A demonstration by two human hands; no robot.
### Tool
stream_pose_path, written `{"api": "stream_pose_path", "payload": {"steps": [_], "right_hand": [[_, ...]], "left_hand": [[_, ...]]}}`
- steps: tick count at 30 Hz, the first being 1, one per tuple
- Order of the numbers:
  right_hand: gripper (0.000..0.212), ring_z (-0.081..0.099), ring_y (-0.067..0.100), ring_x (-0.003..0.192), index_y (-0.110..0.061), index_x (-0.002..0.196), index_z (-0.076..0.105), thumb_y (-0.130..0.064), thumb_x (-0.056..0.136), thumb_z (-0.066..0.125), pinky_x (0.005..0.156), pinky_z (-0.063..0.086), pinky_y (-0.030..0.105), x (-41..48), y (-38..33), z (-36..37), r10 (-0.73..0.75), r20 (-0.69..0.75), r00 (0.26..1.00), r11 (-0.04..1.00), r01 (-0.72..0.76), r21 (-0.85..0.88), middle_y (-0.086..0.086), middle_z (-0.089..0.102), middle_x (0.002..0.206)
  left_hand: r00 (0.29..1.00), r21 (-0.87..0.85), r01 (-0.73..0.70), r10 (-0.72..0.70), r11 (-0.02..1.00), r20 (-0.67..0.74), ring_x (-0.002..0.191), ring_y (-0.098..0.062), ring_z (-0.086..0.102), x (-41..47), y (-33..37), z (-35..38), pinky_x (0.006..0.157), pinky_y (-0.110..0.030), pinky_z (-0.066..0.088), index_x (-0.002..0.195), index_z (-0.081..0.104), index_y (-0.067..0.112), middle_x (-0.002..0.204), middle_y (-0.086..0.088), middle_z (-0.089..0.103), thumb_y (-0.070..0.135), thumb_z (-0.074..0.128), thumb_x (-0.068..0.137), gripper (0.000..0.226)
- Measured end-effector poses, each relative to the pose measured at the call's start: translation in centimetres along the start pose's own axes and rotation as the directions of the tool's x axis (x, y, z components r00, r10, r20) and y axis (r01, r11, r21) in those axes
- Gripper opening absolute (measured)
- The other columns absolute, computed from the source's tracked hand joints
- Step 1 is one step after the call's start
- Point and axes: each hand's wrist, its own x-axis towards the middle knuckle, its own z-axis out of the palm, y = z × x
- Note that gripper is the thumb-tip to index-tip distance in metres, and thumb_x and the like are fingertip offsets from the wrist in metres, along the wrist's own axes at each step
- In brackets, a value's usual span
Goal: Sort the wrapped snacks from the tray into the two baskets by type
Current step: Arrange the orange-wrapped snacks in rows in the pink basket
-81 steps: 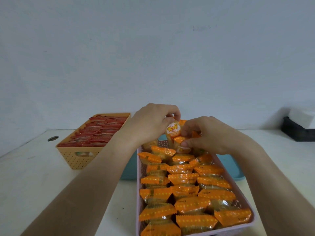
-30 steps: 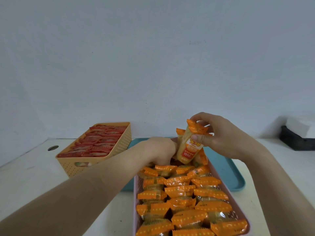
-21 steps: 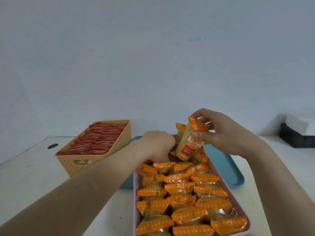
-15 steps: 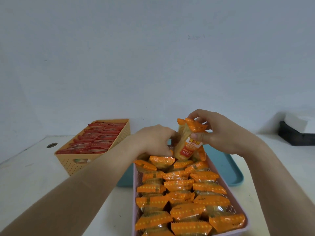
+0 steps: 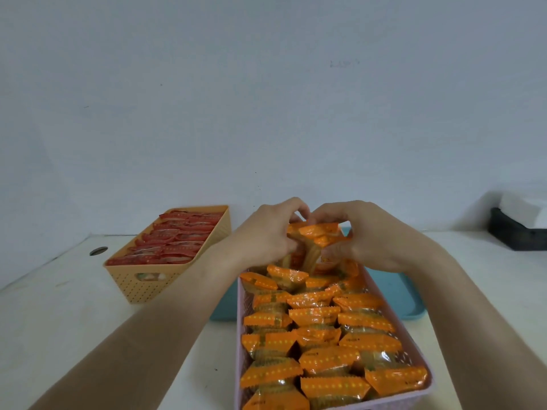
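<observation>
A pink basket [image 5: 426, 393] in front of me holds several rows of orange-wrapped snacks [image 5: 313, 316]. At its far end both hands meet over an upright orange snack [image 5: 318, 235]. My left hand [image 5: 263, 232] grips it from the left and my right hand [image 5: 370, 232] pinches it from the right. The snack's lower part dips among the packed ones. A tan basket [image 5: 142, 285] at the left holds red-wrapped snacks [image 5: 174, 241]. A teal tray [image 5: 405, 297] lies under and behind the pink basket, and only bare surface of it shows.
A white table [image 5: 88, 321] carries everything. A round hole [image 5: 98, 250] sits near its left edge. A black box with white paper [image 5: 518, 232] stands at the far right. A plain pale wall rises behind.
My left hand rose from the packed snacks to join my right hand on the upright orange snack. The snack has come lower, toward the far end of the pink basket.
</observation>
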Motion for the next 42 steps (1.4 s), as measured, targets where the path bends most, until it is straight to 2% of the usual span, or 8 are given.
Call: {"api": "stream_pose_path", "payload": {"steps": [8,14,17,20,28,32,37,42], "right_hand": [[0.051,0.054,0.016,0.110,-0.037,0.130,0.050,-0.033,0.084,0.070,0.092,0.048,0.031,0.5,0.2,1.9,0.055,0.127,0.990,0.981,-0.031,-0.190,-0.007,0.059,0.124],[0.058,0.044,0.018,0.115,-0.049,0.139,0.039,-0.045,0.086,0.063,0.094,0.036,0.041,0.6,-0.4,2.5,0.073,0.075,0.995,0.881,-0.029,-0.472,-0.009,0.052,0.109],[0.068,0.053,0.017,0.115,-0.042,0.139,0.043,-0.045,0.078,0.073,0.096,0.042,0.037,0.5,-0.3,2.4,0.098,0.077,0.992,0.939,-0.066,-0.339,-0.009,0.061,0.116],[0.069,0.053,0.013,0.110,-0.036,0.136,0.047,-0.042,0.075,0.078,0.091,0.043,0.027,0.1,0.0,0.2,0.148,0.044,0.988,0.975,-0.138,-0.173,-0.009,0.058,0.116],[0.032,0.051,0.004,0.075,-0.030,0.107,0.065,-0.031,0.076,0.074,0.068,0.045,0.024,-0.1,1.3,-0.1,0.106,0.006,0.994,0.937,-0.097,-0.335,-0.015,0.058,0.082],[0.031,0.057,0.008,0.083,-0.028,0.110,0.066,-0.023,0.080,0.072,0.075,0.049,0.026,0.4,1.1,0.4,0.069,-0.006,0.998,0.955,-0.068,-0.287,-0.013,0.061,0.086],[0.068,0.056,0.001,0.103,-0.040,0.134,0.044,-0.037,0.076,0.078,0.082,0.048,0.018,0.1,-1.2,0.7,-0.069,-0.020,0.997,0.990,0.071,0.121,-0.017,0.058,0.117],[0.052,0.063,0.004,0.082,-0.039,0.126,0.048,-0.027,0.083,0.074,0.074,0.051,0.019,0.7,-1.8,3.1,-0.092,-0.126,0.988,0.981,0.112,0.158,-0.008,0.068,0.094]], "left_hand": [[0.998,0.008,-0.009,0.010,1.000,-0.066,0.087,-0.009,0.058,-1.5,-0.8,1.5,0.075,-0.024,0.047,0.115,0.052,0.035,0.111,0.010,0.064,0.008,0.065,0.081,0.046],[0.977,-0.075,0.016,-0.031,0.997,-0.212,0.102,-0.001,0.061,-1.6,-1.9,-0.3,0.085,-0.014,0.046,0.108,0.061,0.047,0.110,0.018,0.066,0.015,0.070,0.083,0.041],[0.968,-0.076,0.001,-0.020,0.997,-0.251,0.107,0.002,0.058,-2.1,-2.1,-0.5,0.087,-0.008,0.041,0.108,0.062,0.046,0.113,0.021,0.065,0.010,0.065,0.085,0.043],[0.971,0.005,-0.024,0.025,1.000,-0.236,0.107,0.000,0.059,-2.4,-2.3,-0.1,0.091,-0.021,0.049,0.113,0.056,0.050,0.115,0.022,0.063,0.017,0.063,0.085,0.044],[0.821,-0.040,-0.145,0.097,0.989,-0.563,0.103,-0.002,0.056,-2.8,-0.8,-0.4,0.088,-0.016,0.044,0.120,0.060,0.030,0.111,0.015,0.060,0.012,0.065,0.086,0.039],[0.848,0.001,-0.158,0.136,0.987,-0.512,0.107,-0.005,0.056,-3.9,-0.3,-0.6,0.092,-0.024,0.046,0.126,0.057,0.032,0.114,0.015,0.059,0.015,0.066,0.087,0.043],[0.901,-0.101,-0.131,0.076,0.986,-0.428,0.110,0.005,0.057,-5.0,1.0,-1.0,0.092,-0.011,0.043,0.121,0.057,0.039,0.108,0.025,0.063,0.015,0.076,0.080,0.050],[0.932,-0.329,-0.088,-0.039,0.940,-0.361,0.093,0.004,0.063,-5.2,0.8,-2.3,0.077,-0.018,0.053,0.107,0.061,0.031,0.098,0.014,0.068,0.002,0.073,0.079,0.043]]}}
